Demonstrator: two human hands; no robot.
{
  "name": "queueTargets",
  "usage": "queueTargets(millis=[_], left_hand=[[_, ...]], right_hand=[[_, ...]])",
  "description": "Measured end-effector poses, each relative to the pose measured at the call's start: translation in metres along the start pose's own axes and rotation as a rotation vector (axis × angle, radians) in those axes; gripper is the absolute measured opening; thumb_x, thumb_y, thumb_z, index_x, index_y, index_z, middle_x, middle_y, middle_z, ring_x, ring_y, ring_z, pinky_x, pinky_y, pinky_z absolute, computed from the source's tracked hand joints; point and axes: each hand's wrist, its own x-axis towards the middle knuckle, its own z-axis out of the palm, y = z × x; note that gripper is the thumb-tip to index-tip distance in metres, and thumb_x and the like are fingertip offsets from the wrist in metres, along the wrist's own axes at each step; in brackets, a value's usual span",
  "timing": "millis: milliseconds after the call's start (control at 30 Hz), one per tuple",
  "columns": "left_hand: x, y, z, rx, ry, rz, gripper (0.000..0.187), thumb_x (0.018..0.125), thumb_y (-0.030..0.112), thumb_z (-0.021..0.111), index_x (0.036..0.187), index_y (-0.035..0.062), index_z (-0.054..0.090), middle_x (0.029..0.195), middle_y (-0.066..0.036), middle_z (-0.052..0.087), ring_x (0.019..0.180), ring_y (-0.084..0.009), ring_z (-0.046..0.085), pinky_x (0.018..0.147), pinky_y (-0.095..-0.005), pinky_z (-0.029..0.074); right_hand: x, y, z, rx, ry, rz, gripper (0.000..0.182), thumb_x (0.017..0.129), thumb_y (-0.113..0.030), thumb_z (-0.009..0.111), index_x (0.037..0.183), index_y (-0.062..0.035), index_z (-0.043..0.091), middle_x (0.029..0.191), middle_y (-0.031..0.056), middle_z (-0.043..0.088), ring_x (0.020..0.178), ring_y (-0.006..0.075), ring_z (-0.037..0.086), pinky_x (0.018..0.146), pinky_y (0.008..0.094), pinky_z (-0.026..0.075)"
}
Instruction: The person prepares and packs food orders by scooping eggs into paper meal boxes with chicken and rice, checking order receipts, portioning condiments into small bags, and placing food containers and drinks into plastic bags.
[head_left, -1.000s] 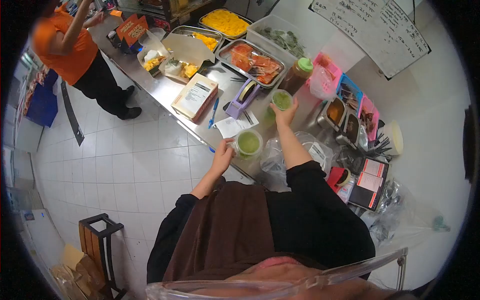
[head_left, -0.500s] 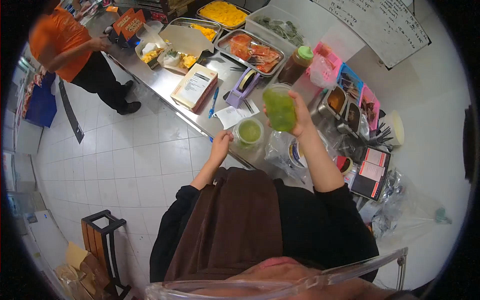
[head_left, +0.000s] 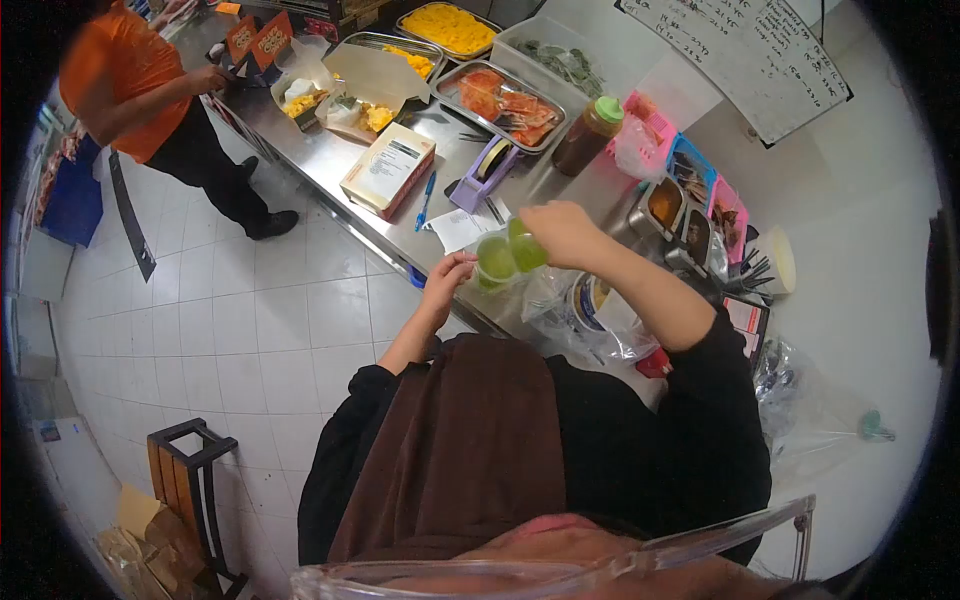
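Note:
My right hand (head_left: 562, 232) is wrapped around a clear plastic cup of green liquid (head_left: 528, 250), tipped on its side against the rim of a round plastic tub (head_left: 495, 265). More green liquid shows inside that tub, which is at the front edge of the steel counter. At its left side, the fingers of my left hand (head_left: 446, 284) pinch the rim. Just beyond the tub lie a paper slip (head_left: 458, 230) and a purple tape dispenser (head_left: 484, 178). A clear plastic bag (head_left: 545, 312) rests beside it on the right.
A boxed carton (head_left: 390, 170), a blue pen (head_left: 426, 202) and open food boxes (head_left: 365, 95) line the counter (head_left: 330, 170). Behind stand metal trays (head_left: 500, 100) and a sauce bottle (head_left: 588, 137). At the far left is a person in orange (head_left: 125, 85).
My right hand has lowered and turned the cup from upright to tipped over the tub. My left hand has shifted slightly onto the tub's rim. The other person's arm has moved.

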Motion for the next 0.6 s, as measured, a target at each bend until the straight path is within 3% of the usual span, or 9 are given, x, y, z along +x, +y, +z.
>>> queueTargets(millis=[100,233,300,333,400,500,567,600], left_hand=[[0.004,0.001,0.000,-0.002,-0.014,-0.028,0.019,0.084,0.023,0.051,0.094,0.0076,0.058,0.078,0.003,0.049,0.073,-0.0087,0.044,0.070,-0.0229,0.036],[0.008,0.003,0.004,0.120,0.033,-0.032,0.026,0.087,0.031,0.051,0.094,0.0064,0.057,0.070,0.003,0.048,0.066,-0.0080,0.045,0.065,-0.0219,0.037],[0.008,0.005,0.012,0.166,0.020,0.097,0.030,0.086,0.035,0.053,0.089,0.0051,0.055,0.067,0.003,0.049,0.060,-0.0058,0.043,0.056,-0.0204,0.034],[0.007,0.009,0.015,0.190,0.013,0.160,0.033,0.086,0.037,0.054,0.087,0.0044,0.054,0.065,0.003,0.049,0.057,-0.0047,0.043,0.051,-0.0196,0.033],[0.006,0.019,0.019,0.208,0.052,0.060,0.036,0.085,0.039,0.055,0.082,0.0038,0.054,0.062,0.002,0.050,0.055,-0.0059,0.045,0.051,-0.0205,0.035],[0.010,0.030,0.021,0.393,0.084,-0.041,0.049,0.082,0.050,0.052,0.075,0.0018,0.056,0.056,-0.003,0.053,0.052,-0.0104,0.050,0.052,-0.0234,0.039],[0.019,0.039,0.020,0.549,0.080,-0.114,0.061,0.078,0.060,0.048,0.069,0.0005,0.058,0.053,-0.006,0.055,0.053,-0.0148,0.055,0.055,-0.0261,0.042],[0.024,0.043,0.019,0.622,0.063,-0.168,0.068,0.076,0.065,0.045,0.066,-0.0001,0.059,0.052,-0.009,0.057,0.055,-0.0173,0.057,0.057,-0.0274,0.044]], right_hand=[[0.018,-0.023,0.005,-0.370,-0.028,-0.040,0.014,0.072,-0.019,0.059,0.081,-0.0085,0.062,0.086,0.0104,0.063,0.084,0.0269,0.060,0.069,0.0387,0.044],[0.034,-0.042,0.022,-0.490,-0.047,-0.077,0.020,0.071,-0.019,0.061,0.089,-0.0099,0.064,0.087,0.0087,0.063,0.086,0.0242,0.059,0.071,0.0347,0.043],[0.033,-0.049,0.024,-0.539,-0.052,-0.089,0.027,0.072,-0.022,0.061,0.095,-0.0084,0.062,0.089,0.0087,0.062,0.087,0.0254,0.058,0.075,0.0359,0.042],[0.032,-0.043,0.024,-0.328,0.075,-0.168,0.029,0.072,-0.020,0.062,0.098,-0.0082,0.060,0.088,0.0088,0.061,0.089,0.0243,0.056,0.075,0.0355,0.042],[0.025,-0.020,0.021,0.102,0.323,-0.313,0.035,0.071,-0.017,0.063,0.104,-0.0078,0.057,0.086,0.0090,0.059,0.092,0.0222,0.053,0.073,0.0346,0.042],[0.022,0.009,0.048,1.012,0.815,-0.022,0.043,0.072,-0.012,0.065,0.112,-0.0071,0.052,0.089,0.0078,0.059,0.091,0.0199,0.054,0.076,0.0324,0.043],[0.027,0.052,0.120,1.341,0.688,0.649,0.036,0.075,-0.008,0.062,0.110,-0.0070,0.054,0.088,0.0070,0.060,0.088,0.0162,0.055,0.077,0.0293,0.044],[0.023,0.055,0.135,1.141,0.360,0.590,0.032,0.076,-0.012,0.059,0.108,-0.0072,0.056,0.090,0.0084,0.061,0.086,0.0168,0.056,0.076,0.0292,0.044]])
